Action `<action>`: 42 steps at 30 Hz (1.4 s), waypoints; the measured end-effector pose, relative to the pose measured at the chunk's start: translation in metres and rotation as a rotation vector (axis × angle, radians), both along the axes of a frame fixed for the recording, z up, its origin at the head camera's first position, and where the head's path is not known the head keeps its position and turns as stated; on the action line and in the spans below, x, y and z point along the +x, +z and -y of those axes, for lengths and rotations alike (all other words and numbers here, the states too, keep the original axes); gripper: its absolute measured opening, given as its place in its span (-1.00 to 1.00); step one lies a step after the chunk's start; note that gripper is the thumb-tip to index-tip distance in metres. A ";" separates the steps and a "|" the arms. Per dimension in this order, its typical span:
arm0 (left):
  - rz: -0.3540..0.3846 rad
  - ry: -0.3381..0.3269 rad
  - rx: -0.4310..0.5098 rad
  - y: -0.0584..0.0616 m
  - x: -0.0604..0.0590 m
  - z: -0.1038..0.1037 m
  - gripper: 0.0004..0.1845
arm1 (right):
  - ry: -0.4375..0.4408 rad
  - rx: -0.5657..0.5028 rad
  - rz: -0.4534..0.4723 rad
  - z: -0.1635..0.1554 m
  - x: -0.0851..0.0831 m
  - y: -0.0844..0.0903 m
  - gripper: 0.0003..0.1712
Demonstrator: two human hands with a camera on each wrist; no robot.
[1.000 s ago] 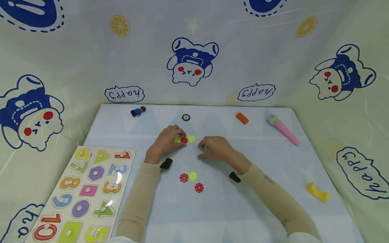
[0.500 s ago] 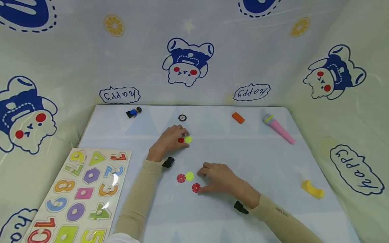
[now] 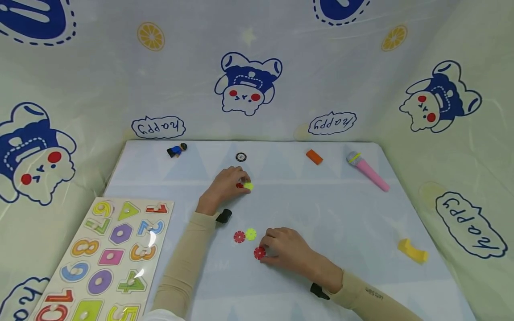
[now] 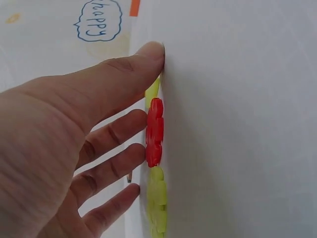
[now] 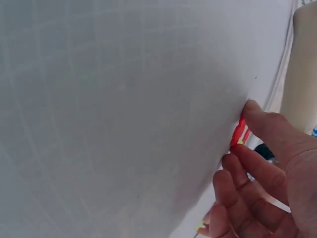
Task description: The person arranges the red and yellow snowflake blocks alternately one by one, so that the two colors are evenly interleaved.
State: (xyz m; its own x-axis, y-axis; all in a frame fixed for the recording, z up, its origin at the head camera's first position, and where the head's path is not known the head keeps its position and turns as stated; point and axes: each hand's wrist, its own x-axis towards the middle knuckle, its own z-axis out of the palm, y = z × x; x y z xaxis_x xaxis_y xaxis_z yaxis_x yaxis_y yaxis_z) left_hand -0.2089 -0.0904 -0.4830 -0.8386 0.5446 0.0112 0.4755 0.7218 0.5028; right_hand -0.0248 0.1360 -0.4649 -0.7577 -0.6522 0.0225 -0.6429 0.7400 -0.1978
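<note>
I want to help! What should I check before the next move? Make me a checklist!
1. Right hand pinching its red flower disc: ok.
2. Left hand pinching its yellow-green flower disc: ok.
3. That disc locked to the middle red disc and end yellow-green disc: cannot tell; they line up, but the joints are unclear.
4. Right hand's disc touching that row: not ok; they're apart.
5. Spare red disc and spare yellow-green disc close by: ok, on the table near the right hand.
6. Orange block and pink toy microphone out from between the hands: ok.
</note>
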 end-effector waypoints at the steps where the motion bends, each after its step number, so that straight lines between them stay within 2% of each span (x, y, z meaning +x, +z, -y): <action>1: 0.002 0.002 0.003 0.000 0.000 0.000 -0.66 | 0.005 -0.007 -0.007 0.001 0.000 0.000 -0.65; 7: 0.000 0.004 0.025 0.000 0.000 0.001 -0.67 | 0.018 0.002 -0.011 0.004 -0.003 -0.001 -0.67; 14: 0.012 0.013 0.021 -0.003 0.000 0.002 -0.65 | 0.011 0.028 -0.010 0.009 -0.004 -0.002 -0.54; 21: 0.013 0.008 0.031 -0.006 -0.001 0.002 -0.65 | 0.004 0.019 -0.060 0.011 -0.004 -0.005 -0.62; 28: 0.001 0.006 0.045 -0.007 -0.001 0.001 -0.65 | 0.003 0.011 -0.035 0.009 -0.011 -0.003 -0.67; 31: 0.002 0.005 0.046 -0.005 -0.002 0.001 -0.64 | -0.032 0.017 -0.019 0.006 -0.024 0.004 -0.67; 33: -0.005 0.005 0.047 -0.004 -0.002 0.002 -0.64 | -0.076 0.015 -0.001 0.003 -0.040 0.009 -0.66; 37: -0.015 0.008 0.048 -0.003 -0.004 0.001 -0.65 | -0.182 0.028 0.038 -0.001 -0.082 0.015 -0.62; 42: 0.017 0.008 0.055 -0.005 -0.002 0.001 -0.66 | -0.262 0.040 0.067 -0.003 -0.131 0.009 -0.64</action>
State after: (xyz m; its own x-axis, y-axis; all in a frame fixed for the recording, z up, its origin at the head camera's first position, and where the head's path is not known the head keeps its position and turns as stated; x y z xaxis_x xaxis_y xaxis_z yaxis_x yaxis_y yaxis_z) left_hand -0.2110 -0.0914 -0.4877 -0.8434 0.5367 0.0265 0.4607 0.6969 0.5496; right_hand -0.1555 0.1390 -0.4560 -0.8996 -0.4333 -0.0552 -0.4152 0.8874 -0.2004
